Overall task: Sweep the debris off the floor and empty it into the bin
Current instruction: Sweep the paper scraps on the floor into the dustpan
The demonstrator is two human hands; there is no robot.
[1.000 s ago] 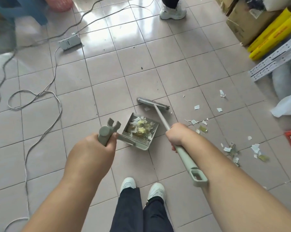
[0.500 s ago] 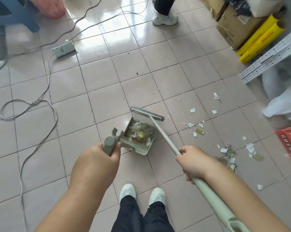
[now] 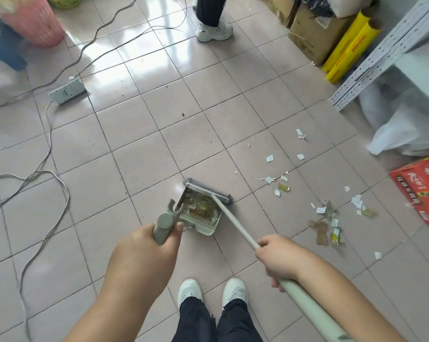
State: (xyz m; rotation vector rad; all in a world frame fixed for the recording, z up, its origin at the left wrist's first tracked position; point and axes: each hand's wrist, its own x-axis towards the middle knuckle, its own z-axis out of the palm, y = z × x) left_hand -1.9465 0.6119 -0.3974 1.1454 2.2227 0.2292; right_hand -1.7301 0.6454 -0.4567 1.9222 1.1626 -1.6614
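My left hand (image 3: 144, 253) grips the upright handle of a grey-green dustpan (image 3: 203, 222) that rests on the tiled floor ahead of my feet. The pan holds yellowish scraps and paper bits. My right hand (image 3: 280, 257) is closed around the pale pole of a broom (image 3: 235, 222), whose brush head (image 3: 209, 191) lies across the pan's far mouth. More debris (image 3: 327, 218) of torn white paper and brownish wrappers is scattered on the tiles to the right of the pan. A pink mesh bin (image 3: 33, 23) stands at the far left.
Grey cables (image 3: 48, 154) loop over the left floor from a power strip (image 3: 66, 91). Another person's leg and white shoe (image 3: 213, 30) stand at the far end. Cardboard boxes (image 3: 314, 33), yellow film rolls (image 3: 349, 45), a white metal rack (image 3: 386, 53) and a red carton (image 3: 420, 193) line the right side.
My right hand has slid down the pole toward me and to the right. The brush head has drawn in against the pan's mouth. The view has tilted up, showing more of the far floor.
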